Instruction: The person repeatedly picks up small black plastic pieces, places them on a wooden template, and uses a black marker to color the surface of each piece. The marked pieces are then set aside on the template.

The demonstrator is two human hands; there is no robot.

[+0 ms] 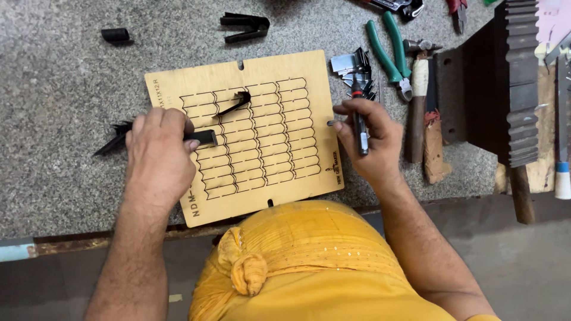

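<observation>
A flat plywood board (pixel 262 134), cut through with rows of narrow slots, lies on the grey stone worktop (pixel 59 71) just in front of the person. A bundle of black metal strips (pixel 199 138) is gripped in the closed left hand (pixel 157 154) and laid low over the slots — apparently for lining up. A dark, pen-like tool (pixel 360 128) is clasped upright in the right hand (pixel 369 139) at the board's edge. Beyond, green-handled pliers (pixel 386 50) and a hammer (pixel 416 101) rest within reach.

My left hand (pixel 156 151) presses a black strip (pixel 202 138) onto the slotted plywood board (pixel 250 134) — another strip (pixel 233 103) juts from its slots. My right hand (pixel 367 139) grips a dark pen-like tool (pixel 359 125) at the board's edge — green-handled pliers (pixel 388 50) lie beyond.
</observation>
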